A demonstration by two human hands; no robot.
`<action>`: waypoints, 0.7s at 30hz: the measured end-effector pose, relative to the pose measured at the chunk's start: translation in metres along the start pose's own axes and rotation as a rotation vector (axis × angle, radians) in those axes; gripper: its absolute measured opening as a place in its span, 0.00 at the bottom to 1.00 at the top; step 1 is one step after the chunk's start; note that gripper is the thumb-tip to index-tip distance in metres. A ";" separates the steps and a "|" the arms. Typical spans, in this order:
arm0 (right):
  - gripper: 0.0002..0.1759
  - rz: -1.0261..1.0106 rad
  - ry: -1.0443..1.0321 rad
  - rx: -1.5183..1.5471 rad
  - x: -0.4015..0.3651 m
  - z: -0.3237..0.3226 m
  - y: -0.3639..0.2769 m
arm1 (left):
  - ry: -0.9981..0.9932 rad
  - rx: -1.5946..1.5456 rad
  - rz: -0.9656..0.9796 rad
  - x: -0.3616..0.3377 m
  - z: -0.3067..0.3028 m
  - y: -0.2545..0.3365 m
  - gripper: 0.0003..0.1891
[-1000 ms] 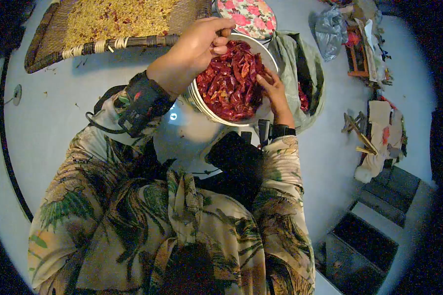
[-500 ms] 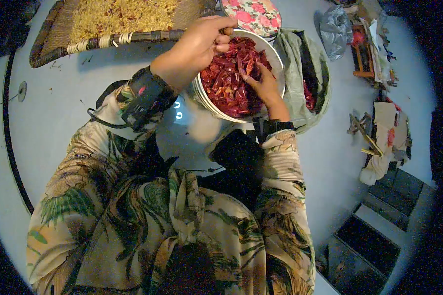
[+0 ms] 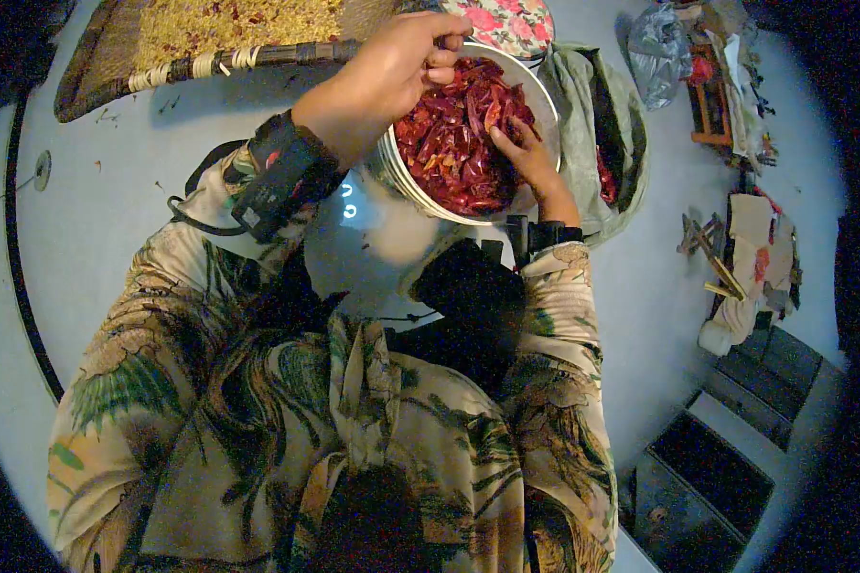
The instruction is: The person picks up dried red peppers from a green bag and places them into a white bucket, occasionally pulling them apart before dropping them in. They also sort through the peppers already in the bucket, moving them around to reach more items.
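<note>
A white bucket (image 3: 553, 107) holds many dried red chilies (image 3: 463, 158), several of them split or broken. My left hand (image 3: 397, 65) is over the bucket's upper left rim, its fingers curled and pressed together; whatever they hold, if anything, is hidden. Inside the bucket at the right, my right hand (image 3: 535, 162) rests against the chilies, with the thumb apart from the fingers. The fingertips are partly lost among the chilies.
A woven tray (image 3: 96, 72) with yellow seeds (image 3: 229, 29) lies at upper left. Beyond the bucket is a floral-patterned round thing (image 3: 511, 24). A greenish sack (image 3: 578, 143) with red chilies inside stands right of the bucket. A plastic bag (image 3: 657, 57) and wooden pieces lie farther right.
My right hand has moved slightly right and down within the bucket, and its thumb has drawn closer to the fingers. My left hand stays curled above the rim. The view has shifted a little.
</note>
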State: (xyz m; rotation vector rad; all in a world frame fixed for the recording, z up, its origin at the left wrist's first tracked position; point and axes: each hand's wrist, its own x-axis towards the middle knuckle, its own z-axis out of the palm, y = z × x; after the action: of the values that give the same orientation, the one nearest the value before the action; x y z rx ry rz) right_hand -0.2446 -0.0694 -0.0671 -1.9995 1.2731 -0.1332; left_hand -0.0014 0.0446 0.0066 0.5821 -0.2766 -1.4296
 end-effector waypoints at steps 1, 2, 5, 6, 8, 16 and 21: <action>0.44 0.010 -0.015 0.032 -0.002 0.000 -0.002 | -0.006 -0.028 -0.004 0.001 -0.004 -0.001 0.05; 0.44 0.001 -0.029 0.038 -0.003 0.001 -0.002 | -0.058 -0.028 -0.001 0.002 -0.008 -0.001 0.05; 0.44 -0.047 -0.047 0.026 0.004 0.004 0.011 | -0.171 0.299 0.154 -0.006 -0.010 0.001 0.10; 0.44 -0.079 -0.035 0.005 0.005 0.004 0.012 | -0.177 0.627 0.302 -0.017 -0.003 0.001 0.13; 0.45 -0.130 -0.010 -0.039 0.007 0.005 0.015 | -0.198 0.976 0.452 -0.025 0.001 0.003 0.19; 0.55 -0.027 -0.069 -0.127 -0.002 0.023 -0.007 | -0.278 0.859 0.452 -0.019 -0.008 -0.001 0.22; 0.61 -0.080 -0.055 -0.296 -0.022 0.048 -0.037 | -0.197 0.494 0.232 -0.014 -0.003 0.002 0.19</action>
State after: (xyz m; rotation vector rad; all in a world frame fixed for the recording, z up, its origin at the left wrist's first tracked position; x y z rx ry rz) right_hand -0.2070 -0.0176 -0.0712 -2.2892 1.2357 0.0769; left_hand 0.0002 0.0594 0.0071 0.7800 -0.8434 -1.1938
